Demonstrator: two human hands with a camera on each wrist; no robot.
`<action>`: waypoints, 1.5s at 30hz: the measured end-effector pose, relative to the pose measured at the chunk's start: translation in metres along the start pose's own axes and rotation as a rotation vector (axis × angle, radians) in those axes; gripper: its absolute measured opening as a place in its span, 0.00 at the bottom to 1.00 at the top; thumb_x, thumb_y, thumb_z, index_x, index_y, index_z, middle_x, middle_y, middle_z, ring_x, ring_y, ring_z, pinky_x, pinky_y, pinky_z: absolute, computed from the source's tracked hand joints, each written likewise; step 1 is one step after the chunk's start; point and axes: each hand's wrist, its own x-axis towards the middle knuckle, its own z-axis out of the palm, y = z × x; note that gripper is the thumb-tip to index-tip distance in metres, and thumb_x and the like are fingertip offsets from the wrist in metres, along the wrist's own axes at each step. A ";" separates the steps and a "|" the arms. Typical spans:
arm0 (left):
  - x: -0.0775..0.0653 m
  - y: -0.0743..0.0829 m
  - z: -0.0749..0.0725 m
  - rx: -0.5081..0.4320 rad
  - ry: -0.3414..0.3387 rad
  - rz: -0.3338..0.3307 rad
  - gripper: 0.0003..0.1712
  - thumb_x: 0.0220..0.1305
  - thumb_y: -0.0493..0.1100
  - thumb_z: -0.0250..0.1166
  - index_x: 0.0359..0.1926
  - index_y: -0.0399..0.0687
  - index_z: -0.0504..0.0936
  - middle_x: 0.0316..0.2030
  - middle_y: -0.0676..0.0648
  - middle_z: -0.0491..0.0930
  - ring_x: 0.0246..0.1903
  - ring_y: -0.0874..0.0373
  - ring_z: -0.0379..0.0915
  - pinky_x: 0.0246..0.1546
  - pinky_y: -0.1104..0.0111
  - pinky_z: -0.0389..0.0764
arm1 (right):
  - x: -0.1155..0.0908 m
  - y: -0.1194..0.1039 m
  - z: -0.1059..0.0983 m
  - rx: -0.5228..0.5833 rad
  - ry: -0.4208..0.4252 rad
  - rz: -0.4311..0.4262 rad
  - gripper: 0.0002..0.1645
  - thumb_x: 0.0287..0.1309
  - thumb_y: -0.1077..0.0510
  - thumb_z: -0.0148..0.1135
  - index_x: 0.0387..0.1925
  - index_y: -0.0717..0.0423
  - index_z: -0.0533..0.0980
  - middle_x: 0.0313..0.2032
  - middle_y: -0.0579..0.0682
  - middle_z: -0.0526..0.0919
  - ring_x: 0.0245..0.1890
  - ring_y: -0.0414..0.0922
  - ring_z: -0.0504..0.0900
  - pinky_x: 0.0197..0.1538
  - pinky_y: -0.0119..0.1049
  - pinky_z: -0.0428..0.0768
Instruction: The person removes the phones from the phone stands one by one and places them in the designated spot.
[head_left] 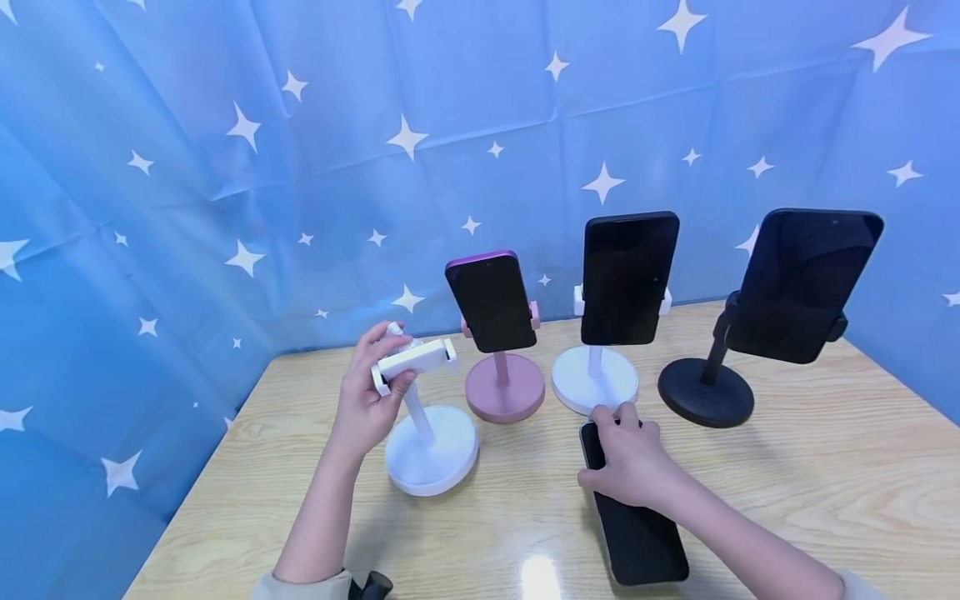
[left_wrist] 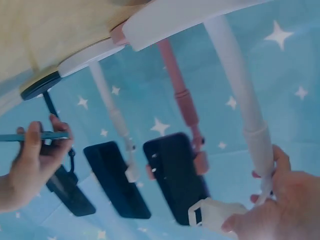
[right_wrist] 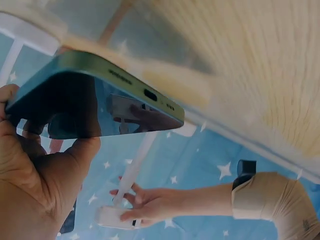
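Note:
My left hand (head_left: 365, 398) grips the head of a white phone stand (head_left: 438, 467), its fingers and thumb around the holder clamp (head_left: 422, 358), which carries no phone. The stand's round base is on the table at the left. My right hand (head_left: 633, 467) holds a black-screened phone (head_left: 645, 550) from above, near its far end, with fingers and thumb at its edges. In the right wrist view the phone (right_wrist: 135, 100) shows a greenish rim with a charging port, and the thumb lies along its side. The left wrist view shows the same empty clamp (left_wrist: 215, 214) beside my fingers.
Behind my hands stand a pink stand (head_left: 504, 392), another white stand (head_left: 596, 383) and a black stand (head_left: 705, 396), each bearing an upright dark phone. They line the wooden table's (head_left: 315, 383) far side. A blue star-patterned cloth (head_left: 337, 192) hangs behind.

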 end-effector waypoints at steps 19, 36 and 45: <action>0.018 -0.042 -0.006 0.102 0.027 -0.062 0.20 0.52 0.24 0.61 0.48 0.29 0.72 0.52 0.27 0.65 0.54 0.37 0.63 0.49 0.77 0.70 | 0.011 0.009 0.024 0.008 -0.174 0.071 0.38 0.37 0.51 0.70 0.47 0.69 0.66 0.38 0.67 0.67 0.34 0.59 0.69 0.38 0.55 0.68; 0.021 -0.060 -0.010 -0.071 -0.035 -0.240 0.20 0.54 0.23 0.59 0.50 0.26 0.71 0.60 0.32 0.62 0.57 0.43 0.61 0.52 0.78 0.68 | 0.016 0.012 0.028 0.004 -0.195 0.070 0.38 0.36 0.51 0.69 0.47 0.69 0.66 0.39 0.67 0.68 0.38 0.59 0.70 0.41 0.58 0.67; 0.019 -0.064 -0.018 -0.171 -0.081 -0.394 0.20 0.59 0.28 0.57 0.53 0.29 0.70 0.68 0.46 0.55 0.66 0.49 0.52 0.49 0.79 0.70 | 0.019 0.015 0.026 0.018 -0.213 0.109 0.40 0.36 0.51 0.70 0.49 0.70 0.66 0.40 0.68 0.68 0.36 0.60 0.69 0.41 0.57 0.67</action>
